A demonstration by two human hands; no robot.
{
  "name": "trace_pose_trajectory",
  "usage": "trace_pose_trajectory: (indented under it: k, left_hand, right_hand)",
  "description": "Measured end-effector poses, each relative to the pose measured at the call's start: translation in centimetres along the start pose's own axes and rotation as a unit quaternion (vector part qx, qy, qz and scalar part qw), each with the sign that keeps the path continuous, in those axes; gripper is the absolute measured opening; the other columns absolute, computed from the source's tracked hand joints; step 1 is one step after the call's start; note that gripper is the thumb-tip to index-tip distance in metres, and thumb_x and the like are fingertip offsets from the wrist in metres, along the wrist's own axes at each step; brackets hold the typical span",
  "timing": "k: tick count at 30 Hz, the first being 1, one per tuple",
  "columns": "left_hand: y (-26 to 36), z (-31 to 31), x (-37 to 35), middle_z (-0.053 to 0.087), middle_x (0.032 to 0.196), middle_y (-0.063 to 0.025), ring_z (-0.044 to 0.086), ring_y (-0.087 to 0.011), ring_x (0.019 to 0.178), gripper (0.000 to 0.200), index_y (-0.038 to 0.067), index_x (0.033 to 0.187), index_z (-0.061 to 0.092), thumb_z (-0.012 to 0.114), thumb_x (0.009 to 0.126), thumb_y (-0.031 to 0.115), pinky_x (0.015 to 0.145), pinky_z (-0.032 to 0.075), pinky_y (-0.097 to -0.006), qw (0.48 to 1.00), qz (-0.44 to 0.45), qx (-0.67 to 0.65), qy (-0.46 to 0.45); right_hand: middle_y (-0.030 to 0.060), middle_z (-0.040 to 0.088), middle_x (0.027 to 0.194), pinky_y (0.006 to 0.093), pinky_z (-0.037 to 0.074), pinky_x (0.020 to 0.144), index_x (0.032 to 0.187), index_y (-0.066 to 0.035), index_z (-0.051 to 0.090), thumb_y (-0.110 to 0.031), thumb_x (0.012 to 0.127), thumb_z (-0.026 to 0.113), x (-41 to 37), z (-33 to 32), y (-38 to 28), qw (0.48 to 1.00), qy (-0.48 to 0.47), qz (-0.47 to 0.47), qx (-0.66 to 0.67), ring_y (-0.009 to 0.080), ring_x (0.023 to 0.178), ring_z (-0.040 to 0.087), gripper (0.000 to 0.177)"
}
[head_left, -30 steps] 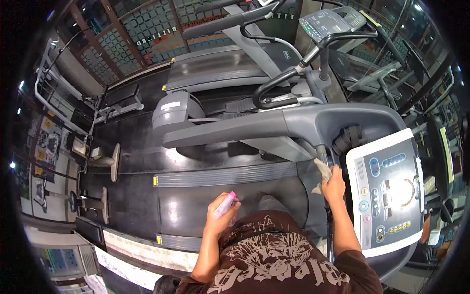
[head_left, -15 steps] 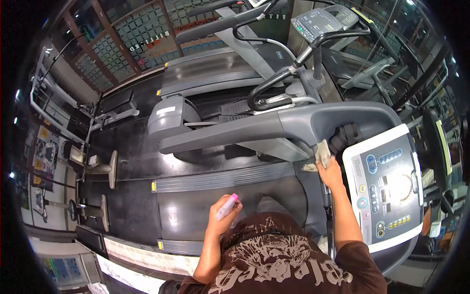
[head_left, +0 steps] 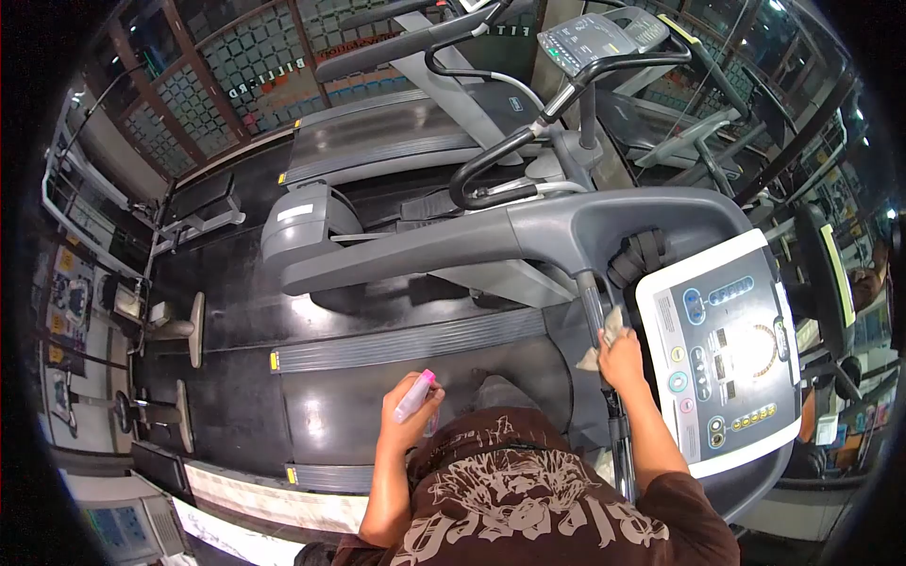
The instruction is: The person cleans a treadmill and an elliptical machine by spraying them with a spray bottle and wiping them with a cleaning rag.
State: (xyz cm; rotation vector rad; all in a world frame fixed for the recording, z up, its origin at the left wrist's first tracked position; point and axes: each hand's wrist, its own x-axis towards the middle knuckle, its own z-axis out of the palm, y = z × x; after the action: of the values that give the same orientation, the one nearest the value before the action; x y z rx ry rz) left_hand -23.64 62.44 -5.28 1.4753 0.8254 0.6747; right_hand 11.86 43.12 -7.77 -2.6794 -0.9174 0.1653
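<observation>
My left hand (head_left: 406,415) is closed around a small clear bottle with a pink top (head_left: 415,398), held over the treadmill belt (head_left: 349,406). My right hand (head_left: 620,361) grips a beige cloth (head_left: 612,330) against the dark front handlebar (head_left: 592,307) of the treadmill. Part of the cloth hangs out to the left of my fingers. Just to the right of that hand is the treadmill console (head_left: 722,349), a white-framed panel with buttons and a lit glare on its display.
The grey side arm (head_left: 415,250) of the treadmill runs across beyond my hands. A black strap (head_left: 637,257) lies in the console tray. Farther off stand an elliptical machine (head_left: 576,141) and another treadmill (head_left: 387,132). A weight bench (head_left: 203,203) is at the left.
My right hand has slid the cloth along the handlebar toward my body, baring its upper part. My left hand still holds the bottle. The whole view has shifted slightly.
</observation>
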Motion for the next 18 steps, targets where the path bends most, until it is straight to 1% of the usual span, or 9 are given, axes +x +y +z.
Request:
trace_pose_trajectory:
  k: [3, 5, 8, 11, 12, 15, 18]
  left_hand:
    - [-0.6, 0.1, -0.4, 0.066, 0.091, -0.0052, 0.063, -0.0126, 0.083, 0.013, 0.001, 0.095, 0.068, 0.074, 0.084, 0.0, 0.074, 0.051, -0.0268, 1.0, -0.012, 0.001, -0.003]
    - [-0.6, 0.3, -0.5, 0.066, 0.091, -0.005, 0.064, -0.0126, 0.084, 0.014, 0.001, 0.096, 0.068, 0.074, 0.084, 0.0, 0.075, 0.051, -0.0268, 1.0, -0.017, -0.003, -0.006]
    - [0.2, 0.8, -1.1, 0.066, 0.092, -0.0042, 0.064, -0.0127, 0.084, 0.014, 0.001, 0.097, 0.068, 0.075, 0.084, 0.0, 0.075, 0.051, -0.027, 1.0, 0.011, 0.014, -0.023]
    - [0.4, 1.1, -1.7, 0.067, 0.092, -0.0043, 0.064, -0.013, 0.084, 0.014, 0.001, 0.097, 0.069, 0.075, 0.084, 0.001, 0.075, 0.051, -0.0273, 0.999, 0.008, 0.026, -0.033]
    - [-0.1, 1.3, -2.0, 0.066, 0.091, -0.0045, 0.063, -0.013, 0.083, 0.015, 0.0, 0.097, 0.069, 0.076, 0.084, 0.002, 0.076, 0.051, -0.0273, 1.0, -0.006, 0.007, -0.029]
    - [0.0, 1.5, -2.5, 0.066, 0.09, -0.0044, 0.063, -0.0131, 0.083, 0.014, 0.0, 0.097, 0.069, 0.076, 0.084, 0.002, 0.076, 0.051, -0.0271, 0.999, -0.009, 0.035, -0.028]
    - [-0.4, 1.0, -2.8, 0.066, 0.09, -0.0042, 0.063, -0.0129, 0.083, 0.014, 0.0, 0.097, 0.069, 0.076, 0.084, 0.002, 0.076, 0.051, -0.0272, 0.999, -0.023, 0.025, -0.019]
  right_hand:
    - [0.0383, 0.049, 0.13, 0.0513, 0.043, 0.101, 0.126, 0.012, 0.051, -0.026, 0.096, 0.063, 3.3, 0.7, -2.8, 0.999, 0.041, -0.033, 0.005, 0.0517, 0.117, 0.051, 0.049]
    - [0.0348, 0.045, 0.138, 0.0522, 0.041, 0.106, 0.132, 0.009, 0.049, -0.019, 0.09, 0.069, 6.0, 2.3, -4.2, 0.979, 0.154, -0.131, -0.023, 0.0497, 0.124, 0.048, 0.054]
    - [0.0255, 0.042, 0.149, 0.0478, 0.037, 0.113, 0.138, 0.001, 0.05, -0.017, 0.082, 0.071, 8.3, 3.4, -5.1, 0.966, 0.16, -0.183, -0.089, 0.0446, 0.133, 0.044, 0.062]
    - [0.0196, 0.041, 0.153, 0.0469, 0.035, 0.116, 0.132, 0.001, 0.057, -0.015, 0.083, 0.067, 6.9, 3.2, -4.2, 0.963, 0.085, -0.236, -0.1, 0.0417, 0.14, 0.04, 0.052]
    - [0.0154, 0.045, 0.153, 0.0479, 0.034, 0.116, 0.12, 0.0, 0.066, -0.014, 0.088, 0.059, 6.8, 4.6, -2.6, 0.943, 0.123, -0.281, -0.126, 0.0381, 0.142, 0.039, 0.036]
    - [0.0145, 0.051, 0.148, 0.0483, 0.035, 0.114, 0.11, 0.0, 0.071, -0.013, 0.09, 0.052, 2.3, 2.7, -1.4, 0.939, 0.021, -0.305, -0.16, 0.0357, 0.142, 0.04, 0.031]
    - [0.0136, 0.057, 0.141, 0.0475, 0.036, 0.113, 0.105, 0.0, 0.073, -0.015, 0.086, 0.058, -1.8, 1.2, -0.3, 0.906, -0.011, -0.358, -0.223, 0.0343, 0.139, 0.043, 0.028]
